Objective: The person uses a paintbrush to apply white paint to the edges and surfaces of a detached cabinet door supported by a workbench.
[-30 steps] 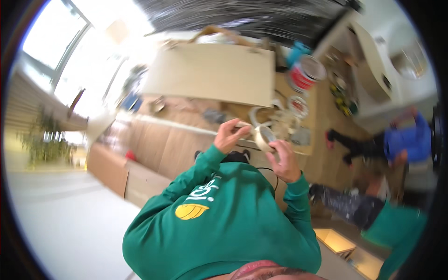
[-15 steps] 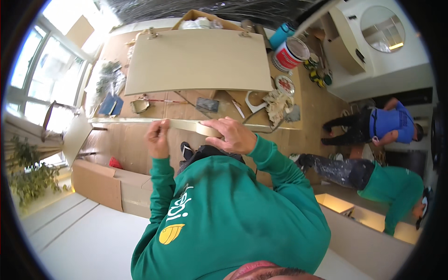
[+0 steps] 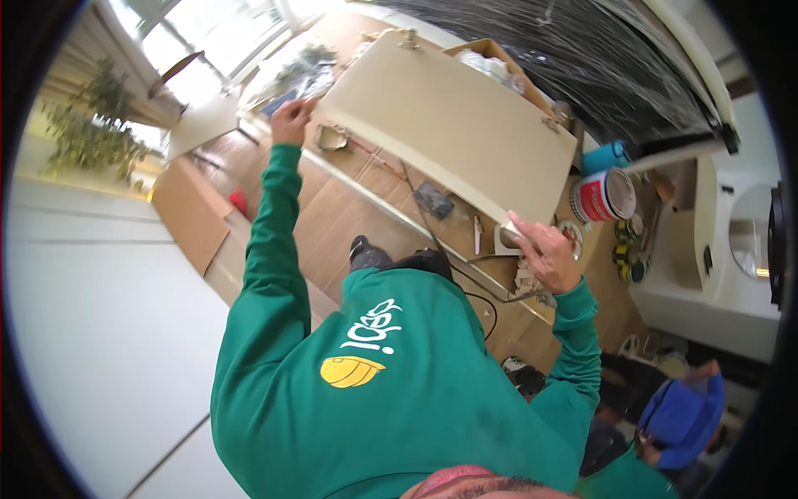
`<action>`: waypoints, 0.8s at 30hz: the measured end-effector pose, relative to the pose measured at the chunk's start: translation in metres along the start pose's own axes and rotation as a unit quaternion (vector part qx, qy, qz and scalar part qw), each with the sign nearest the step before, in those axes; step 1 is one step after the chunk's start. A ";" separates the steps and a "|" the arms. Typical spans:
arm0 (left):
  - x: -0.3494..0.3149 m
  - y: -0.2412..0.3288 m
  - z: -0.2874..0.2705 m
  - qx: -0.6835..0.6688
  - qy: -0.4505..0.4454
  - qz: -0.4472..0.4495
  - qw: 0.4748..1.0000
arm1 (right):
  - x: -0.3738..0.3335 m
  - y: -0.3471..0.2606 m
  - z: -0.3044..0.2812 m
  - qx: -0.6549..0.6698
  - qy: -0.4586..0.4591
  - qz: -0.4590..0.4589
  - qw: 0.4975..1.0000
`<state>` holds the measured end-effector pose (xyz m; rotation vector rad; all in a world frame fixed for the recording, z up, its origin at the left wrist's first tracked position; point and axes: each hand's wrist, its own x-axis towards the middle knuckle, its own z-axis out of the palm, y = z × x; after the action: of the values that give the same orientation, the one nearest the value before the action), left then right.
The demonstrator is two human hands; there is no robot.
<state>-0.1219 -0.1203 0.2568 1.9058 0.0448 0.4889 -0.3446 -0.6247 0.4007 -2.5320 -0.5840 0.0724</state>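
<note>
A large pale cabinet panel (image 3: 453, 125) with metal hinges lies slanted on the worktable. At its near left corner my left hand (image 3: 291, 121) is closed in a pinch, apparently on the free end of the masking tape. By the panel's near right corner my right hand (image 3: 544, 251) grips the roll of masking tape (image 3: 509, 227), mostly hidden by the fingers. The stretched strip blends with the panel's near edge, so I cannot tell whether it touches the panel.
On the table lie a dark sanding block (image 3: 433, 200) and a cut-open carton piece (image 3: 332, 138). A paint bucket (image 3: 603, 196) and a blue bottle (image 3: 605, 157) stand at the right. A cable (image 3: 492, 314) hangs near my body. A co-worker in blue (image 3: 683, 416) bends at the lower right.
My hands have moved far apart, the left outward to the panel's left corner and the right to its right corner, drawing out tape. My view has turned, so the table now slants.
</note>
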 end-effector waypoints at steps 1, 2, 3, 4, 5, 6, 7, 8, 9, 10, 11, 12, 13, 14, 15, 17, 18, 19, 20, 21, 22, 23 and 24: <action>0.002 0.001 0.000 0.010 0.003 0.006 1.000 | 0.009 0.000 0.001 -0.023 -0.011 -0.015 1.000; 0.006 0.000 0.003 0.007 0.022 0.003 1.000 | 0.019 0.000 0.000 -0.051 -0.017 -0.028 0.998; 0.009 0.001 0.005 0.005 0.039 0.005 0.999 | 0.031 0.002 0.000 -0.077 -0.018 -0.043 0.996; 0.014 0.002 0.009 0.019 0.044 -0.016 0.999 | 0.039 0.005 0.000 -0.089 -0.013 -0.052 0.995; 0.021 0.000 0.010 0.080 0.034 -0.040 0.995 | 0.046 0.009 0.000 -0.093 -0.013 -0.055 0.994; 0.028 -0.002 0.010 0.079 0.045 -0.006 0.996 | 0.052 0.013 0.001 -0.097 -0.012 -0.057 0.994; 0.025 -0.004 0.014 0.077 0.049 0.018 0.996 | 0.055 0.017 0.004 -0.100 -0.021 -0.051 0.993; 0.028 -0.004 0.014 0.119 0.035 0.013 0.992 | 0.062 0.021 0.005 -0.112 -0.022 -0.053 0.992; 0.030 -0.005 0.018 0.106 0.033 0.008 0.994 | 0.067 0.022 0.006 -0.118 -0.025 -0.045 0.992; 0.028 -0.009 0.021 0.093 0.033 0.000 0.995 | 0.072 0.022 0.007 -0.125 -0.032 -0.039 0.991; 0.028 -0.012 0.021 0.079 0.033 -0.009 0.996 | 0.076 0.021 0.008 -0.132 -0.039 -0.033 0.990; 0.029 -0.016 0.017 0.123 0.008 -0.013 0.992 | 0.079 0.021 0.008 -0.131 -0.047 -0.028 0.990; 0.028 -0.018 0.017 0.090 0.005 -0.023 0.996 | 0.079 0.020 0.008 -0.130 -0.057 -0.020 0.990; 0.029 -0.019 0.019 0.058 0.002 -0.033 0.998 | 0.080 0.020 0.008 -0.129 -0.067 -0.013 0.989; 0.030 -0.020 0.019 0.025 0.000 -0.042 0.999 | 0.081 0.018 0.008 -0.131 -0.070 -0.011 0.989; 0.032 -0.014 0.018 0.035 -0.017 -0.040 0.998 | 0.081 0.016 0.006 -0.139 -0.073 -0.004 0.988; 0.030 -0.014 0.018 0.053 -0.020 -0.020 0.998 | 0.079 0.017 0.005 -0.140 -0.078 0.004 0.987; 0.027 -0.016 0.016 0.075 -0.024 -0.001 0.997 | 0.076 0.018 0.007 -0.136 -0.084 0.012 0.987; 0.026 -0.019 0.014 0.076 -0.040 -0.010 0.996 | 0.075 0.018 0.008 -0.133 -0.089 0.019 0.987; 0.026 -0.021 0.014 0.080 -0.042 -0.011 0.996 | 0.075 0.018 0.009 -0.127 -0.091 0.023 0.987; 0.027 -0.017 0.013 0.085 -0.046 -0.013 0.995 | 0.075 0.016 0.008 -0.121 -0.094 0.028 0.988; 0.025 -0.016 0.014 0.089 -0.049 -0.014 0.995 | 0.073 0.014 0.007 -0.114 -0.096 0.033 0.988; 0.019 -0.020 0.017 0.053 -0.041 -0.028 0.997 | 0.070 0.012 0.007 -0.115 -0.103 0.034 0.987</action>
<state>-0.0940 -0.1227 0.2395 2.0219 0.0714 0.3773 -0.2774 -0.6008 0.3928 -2.7906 -0.6167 0.3127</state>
